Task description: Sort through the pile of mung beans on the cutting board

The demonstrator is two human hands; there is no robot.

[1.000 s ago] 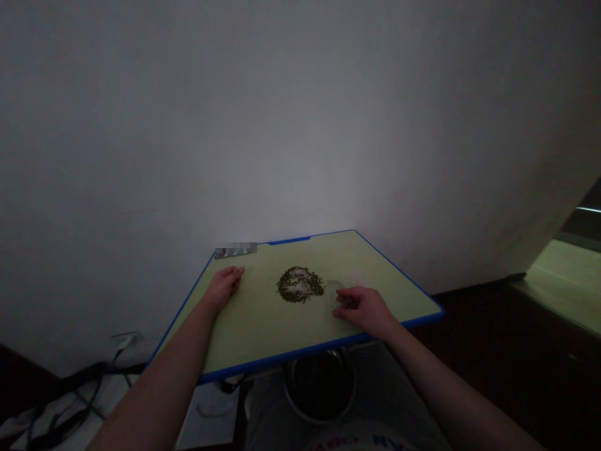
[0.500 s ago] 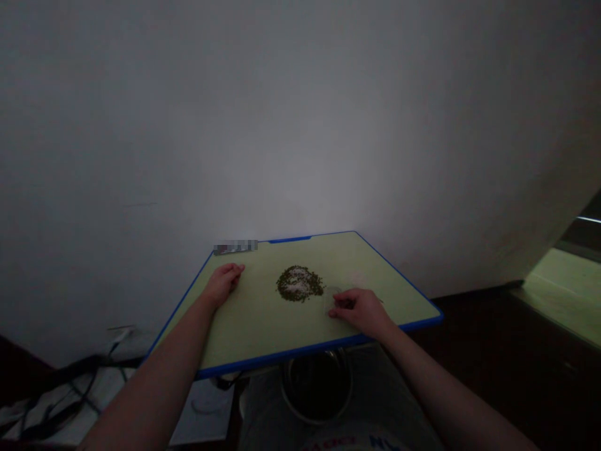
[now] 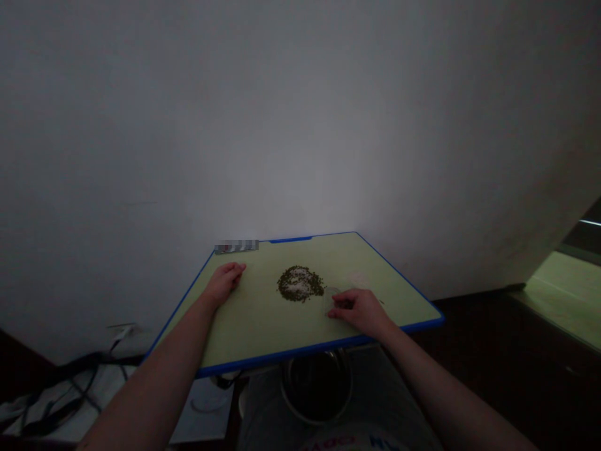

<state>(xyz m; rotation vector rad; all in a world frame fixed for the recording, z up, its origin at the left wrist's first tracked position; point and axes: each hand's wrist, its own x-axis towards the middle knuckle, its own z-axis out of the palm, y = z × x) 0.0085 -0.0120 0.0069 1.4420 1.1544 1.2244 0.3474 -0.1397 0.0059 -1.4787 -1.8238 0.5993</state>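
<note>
The right hand hovers low over or rests on the blue-edged desk, near its front edge; which, I cannot tell. Its grip pinches a clear container between thumb and fingers, the container's open or closed side too faint to make out. Just left of the container, at mid-desk, lies a roundish pile of small dark-green grains, with white grains through its middle. A pale scatter lies beyond the right hand. The left hand is over the desk's left part, apart from the pile, its fingers curled and drawn together. Below the front edge sits a round metal pot, its inside dark.
</note>
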